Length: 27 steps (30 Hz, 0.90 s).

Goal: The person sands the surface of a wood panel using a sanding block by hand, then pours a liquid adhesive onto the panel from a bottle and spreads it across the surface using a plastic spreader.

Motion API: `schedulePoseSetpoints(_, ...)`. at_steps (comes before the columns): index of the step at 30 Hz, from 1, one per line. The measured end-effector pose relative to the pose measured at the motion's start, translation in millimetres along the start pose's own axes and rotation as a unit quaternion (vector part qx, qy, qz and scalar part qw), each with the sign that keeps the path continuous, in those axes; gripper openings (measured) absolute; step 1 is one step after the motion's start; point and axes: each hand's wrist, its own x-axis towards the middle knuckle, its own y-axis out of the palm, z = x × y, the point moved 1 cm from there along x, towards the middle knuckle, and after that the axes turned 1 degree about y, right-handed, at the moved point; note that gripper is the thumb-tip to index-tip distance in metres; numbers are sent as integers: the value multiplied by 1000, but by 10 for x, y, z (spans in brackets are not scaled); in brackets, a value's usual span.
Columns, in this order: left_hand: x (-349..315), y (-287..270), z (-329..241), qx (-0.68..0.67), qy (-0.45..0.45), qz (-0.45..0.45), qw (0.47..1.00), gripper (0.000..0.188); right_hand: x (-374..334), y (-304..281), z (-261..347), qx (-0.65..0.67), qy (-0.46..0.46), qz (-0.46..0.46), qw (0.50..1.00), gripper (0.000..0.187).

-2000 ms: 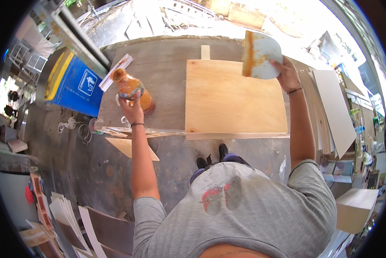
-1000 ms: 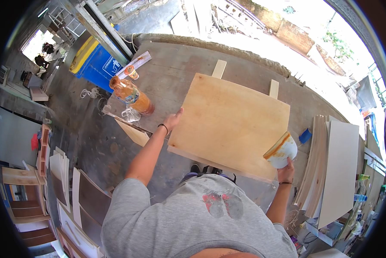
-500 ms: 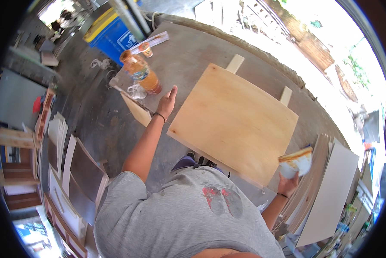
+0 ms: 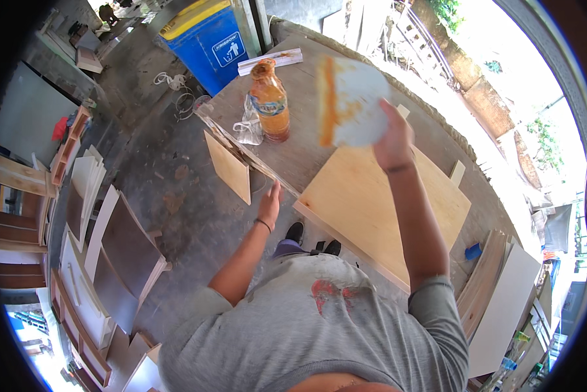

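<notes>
My right hand [image 4: 395,137] is raised over the far part of the table, gripping a flat white piece [image 4: 365,98] with an orange-brown stained edge; motion smears it, and its exact kind is unclear. Below it lies a pale plywood board [image 4: 365,202], resting on wooden strips [image 4: 458,172] that stick out at its far side. My left hand [image 4: 268,208] hangs by the table's near edge, left of the board, empty with fingers stretched out. A clear plastic bottle [image 4: 270,111] of amber liquid stands on the table beyond it, beside a crumpled clear plastic bag [image 4: 247,129].
A blue bin [image 4: 211,55] with a yellow lid stands behind the table. A small wooden panel [image 4: 228,166] leans at the table's left side. Boards stand stacked at left [image 4: 127,255] and right [image 4: 502,307]. A blue cylindrical object [image 4: 473,251] sits right of the plywood.
My right hand has swung up from the board's near right corner to beyond its far left part, carrying the white piece. My left hand has dropped back toward me from beside the bottle.
</notes>
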Motion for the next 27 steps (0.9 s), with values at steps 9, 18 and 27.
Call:
schedulePoseSetpoints(9,-319,-330,488,-118,-129,24,984,75,930,1795,-489,-265,135,-116,948,43)
schedulePoseSetpoints(18,-303,-398,377,-119,-141,51,982,76,1000,1604,-544,-358,113,0,927,62)
schedulePoseSetpoints(27,-405,-189,222,-109,-138,77,981,80,746,1469,-728,-144,200,134,960,62)
